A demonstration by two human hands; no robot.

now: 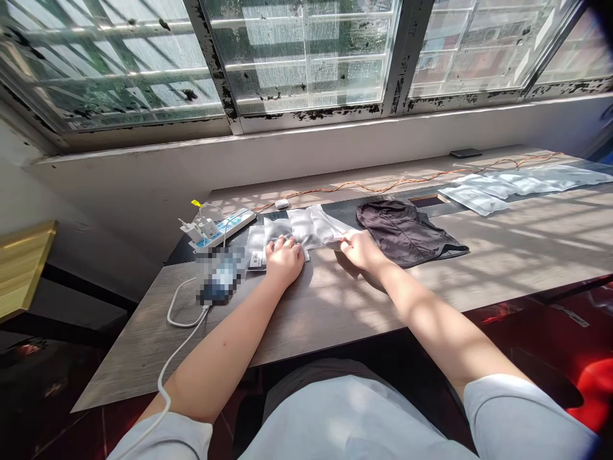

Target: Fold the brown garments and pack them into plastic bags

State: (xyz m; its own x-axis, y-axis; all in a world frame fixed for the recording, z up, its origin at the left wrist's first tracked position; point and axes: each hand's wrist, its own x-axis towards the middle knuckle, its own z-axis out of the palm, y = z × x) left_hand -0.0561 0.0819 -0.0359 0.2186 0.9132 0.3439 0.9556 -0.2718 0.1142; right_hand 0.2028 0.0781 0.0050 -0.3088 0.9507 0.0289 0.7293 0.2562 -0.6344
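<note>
My left hand (286,260) lies on a row of overlapping frosted plastic bags (301,225), fingers laid out over them. One bag near that hand has a small white label (256,259). My right hand (360,249) has its fingers closed on the corner of the rightmost bag (329,225), which is stretched toward it. Just beyond my right hand a folded dark brown garment (407,231) rests flat on the table. Whether the bags in the row hold anything cannot be made out.
A power strip (225,230) with plugged-in chargers sits at the table's left end. Beside it is a blurred phone (220,281) on a white cable (179,358). More frosted bags (479,195) lie at far right, near an orange wire (383,188) and a dark flat object (465,153).
</note>
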